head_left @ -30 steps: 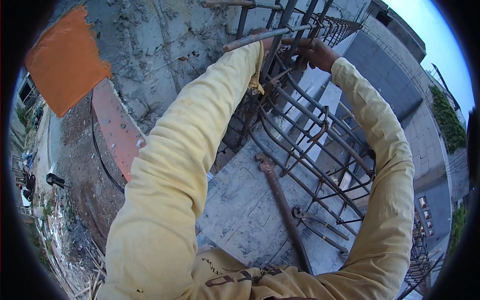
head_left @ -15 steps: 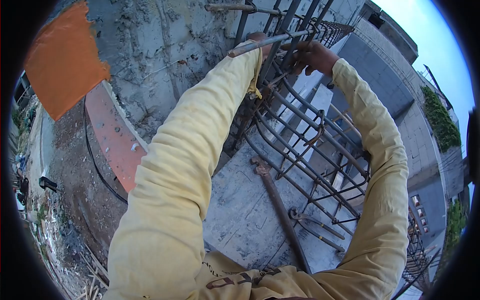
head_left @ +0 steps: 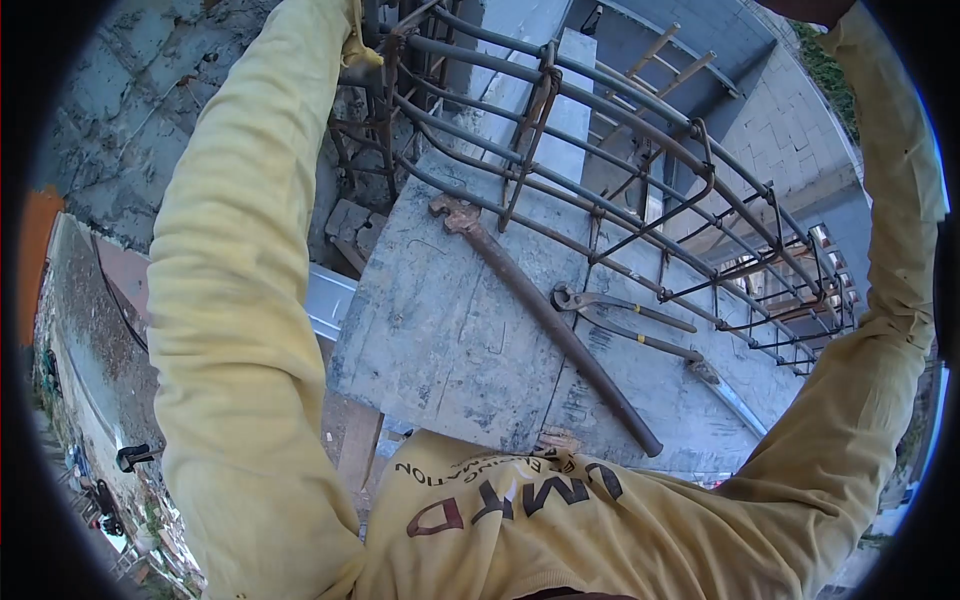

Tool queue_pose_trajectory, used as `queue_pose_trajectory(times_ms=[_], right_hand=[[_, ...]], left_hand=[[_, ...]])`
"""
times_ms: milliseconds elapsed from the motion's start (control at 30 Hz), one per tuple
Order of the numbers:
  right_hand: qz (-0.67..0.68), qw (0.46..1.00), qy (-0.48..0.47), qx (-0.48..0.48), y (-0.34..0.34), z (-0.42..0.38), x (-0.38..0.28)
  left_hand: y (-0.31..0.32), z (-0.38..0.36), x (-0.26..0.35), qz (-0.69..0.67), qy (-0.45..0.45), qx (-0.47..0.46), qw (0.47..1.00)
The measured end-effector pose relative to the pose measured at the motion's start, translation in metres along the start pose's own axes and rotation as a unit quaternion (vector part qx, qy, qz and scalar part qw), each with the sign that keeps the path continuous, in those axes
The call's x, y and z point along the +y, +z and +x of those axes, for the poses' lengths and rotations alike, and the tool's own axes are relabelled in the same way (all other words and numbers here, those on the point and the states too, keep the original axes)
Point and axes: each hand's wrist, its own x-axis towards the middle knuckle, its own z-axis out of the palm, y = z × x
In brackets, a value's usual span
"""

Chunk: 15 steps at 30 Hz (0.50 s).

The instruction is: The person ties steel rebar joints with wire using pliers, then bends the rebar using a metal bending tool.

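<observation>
My left arm [head_left: 240, 200] reaches up past the top edge, so the left hand is out of view, near the upright bars at the left end of the rebar cage [head_left: 620, 110]. Only a dark sliver of my right hand [head_left: 808, 8] shows at the top right; its fingers are cut off. Below the cage, a long rusty steel bar with a jaw-shaped head [head_left: 555, 330] lies on the grey board [head_left: 410, 340]. Beside it rest the pincers [head_left: 630, 320], their long handles spread apart. Neither hand is at these tools.
A rough concrete wall [head_left: 140, 110] stands at the upper left. Block walls [head_left: 790, 120] rise on the right. A lower strip of ground with debris [head_left: 90, 400] runs along the left. A pale metal piece [head_left: 730, 395] lies by the pincers' handles.
My view has tilted down, so the board and tools appear higher. My right hand has moved away from the upright bars, up and to the right. My left hand has left the view.
</observation>
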Motion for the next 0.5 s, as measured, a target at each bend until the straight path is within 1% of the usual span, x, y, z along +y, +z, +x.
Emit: queue_pose_trajectory(times_ms=[33,67,100,167,200,233,267,333,400,500], right_hand=[[0.110,0.991,0.054,-0.044,-0.003,-0.017,-0.035],[0.213,0.967,0.117,-0.075,-0.005,-0.034,-0.070],[0.250,0.961,0.033,-0.115,0.013,-0.059,-0.070],[0.334,0.922,0.003,-0.195,0.048,-0.102,-0.087],[0.379,0.894,0.056,-0.234,0.066,-0.121,-0.104],[0.349,0.896,0.109,-0.253,0.089,-0.142,-0.112],[0.267,0.926,0.141,-0.228,0.121,-0.165,-0.122],[0.138,0.966,0.166,-0.144,0.161,-0.197,-0.146],[0.185,0.943,0.260,-0.093,0.190,-0.210,-0.161],[0.173,0.946,0.275,-0.019,0.210,-0.218,-0.170]], left_hand=[[0.001,0.001,0.001,-0.009,-0.006,0.000,1.000],[0.001,0.001,0.002,-0.015,-0.008,-0.002,1.000],[0.003,0.001,0.002,-0.022,-0.013,-0.003,1.000],[0.004,0.003,0.004,-0.030,-0.016,-0.005,0.999],[0.001,0.005,0.005,-0.034,-0.016,-0.003,0.999],[0.000,0.007,0.007,-0.036,-0.015,-0.001,0.999],[-0.003,0.008,0.008,-0.036,-0.014,0.000,0.999],[-0.004,0.009,0.014,-0.035,-0.017,0.003,0.999],[0.000,0.010,0.023,-0.039,-0.026,-0.009,0.999],[0.003,0.011,0.025,-0.066,-0.044,-0.016,0.997]])
